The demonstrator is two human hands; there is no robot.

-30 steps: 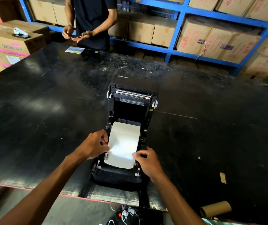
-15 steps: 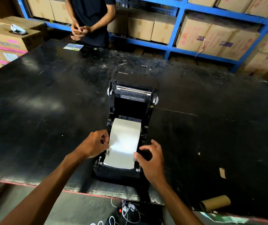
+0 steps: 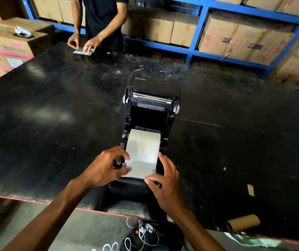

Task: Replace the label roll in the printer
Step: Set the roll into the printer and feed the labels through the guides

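The label strip [image 3: 142, 154] is seen between both hands, fed from the open printer [image 3: 149, 113] (on the counter [image 3: 54, 124]). Its edges are touched by the half-curled left hand [image 3: 107, 167] and spread right hand [image 3: 165, 183]; nothing is gripped.

The right hand [image 3: 165, 185] has opened, thumb back on the label strip [image 3: 142, 153] (near corner).

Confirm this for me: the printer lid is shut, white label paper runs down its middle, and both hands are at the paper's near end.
Not quite: the lid is open, tipped back behind the printer, as the head view shows. The rest holds: white label paper runs down its middle, with the left hand and right hand at the paper's near end.
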